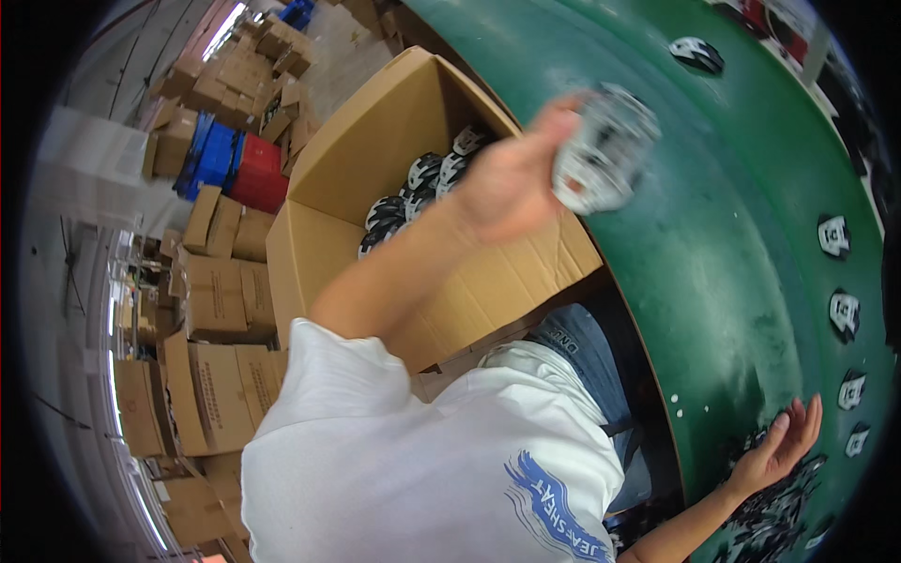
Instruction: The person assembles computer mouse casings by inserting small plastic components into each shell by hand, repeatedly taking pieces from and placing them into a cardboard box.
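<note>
My left hand (521, 183) is closed around the edge of a rounded grey, white and black plastic part (608, 150), whose details are smeared by motion. It holds the part over the green table (694, 244), beside the rim of an open cardboard box (347, 150). Inside the box lie several white-and-black shell-like parts (422, 174), partly hidden behind my left forearm. At the lower right, my right hand (779, 450) is open with fingers stretched out, above or beside a heap of small black and white pieces (784, 511). Nothing shows in it.
A row of similar white-and-black parts (844, 314) runs along the table's far right side. Another single part (696, 54) lies toward the top. Stacked cartons (221, 394), a blue bin (208, 155) and a red bin (259, 174) stand to the left.
</note>
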`<action>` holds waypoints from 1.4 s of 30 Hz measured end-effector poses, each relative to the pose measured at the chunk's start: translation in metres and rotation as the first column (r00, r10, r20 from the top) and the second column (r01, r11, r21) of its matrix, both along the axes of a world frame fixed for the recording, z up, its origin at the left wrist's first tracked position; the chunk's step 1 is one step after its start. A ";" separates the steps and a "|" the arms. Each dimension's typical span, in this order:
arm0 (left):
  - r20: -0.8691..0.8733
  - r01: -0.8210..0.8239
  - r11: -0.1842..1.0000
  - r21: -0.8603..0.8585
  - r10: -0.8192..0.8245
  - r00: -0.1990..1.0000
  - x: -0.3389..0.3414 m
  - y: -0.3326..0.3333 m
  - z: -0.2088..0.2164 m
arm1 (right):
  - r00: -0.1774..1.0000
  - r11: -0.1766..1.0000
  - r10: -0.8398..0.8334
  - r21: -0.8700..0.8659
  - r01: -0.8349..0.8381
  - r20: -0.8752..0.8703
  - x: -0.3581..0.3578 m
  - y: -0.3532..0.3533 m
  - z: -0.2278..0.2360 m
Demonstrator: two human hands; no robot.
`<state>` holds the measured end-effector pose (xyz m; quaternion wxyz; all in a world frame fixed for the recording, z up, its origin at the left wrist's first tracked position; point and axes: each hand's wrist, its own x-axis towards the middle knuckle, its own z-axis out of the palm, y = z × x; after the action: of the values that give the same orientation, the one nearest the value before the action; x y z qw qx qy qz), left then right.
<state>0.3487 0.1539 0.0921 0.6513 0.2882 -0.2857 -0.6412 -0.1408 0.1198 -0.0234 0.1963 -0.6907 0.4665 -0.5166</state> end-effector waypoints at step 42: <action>0.889 -0.503 0.854 -0.136 -0.118 -0.442 0.267 0.096 -0.255 | 0.789 0.949 0.072 0.286 0.135 -0.610 0.008 -0.007 0.055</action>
<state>0.6158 0.2498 -0.1629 0.1561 0.8502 -0.5027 -0.0053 -0.1330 0.1125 0.0314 0.1332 -0.7722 0.5925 -0.1869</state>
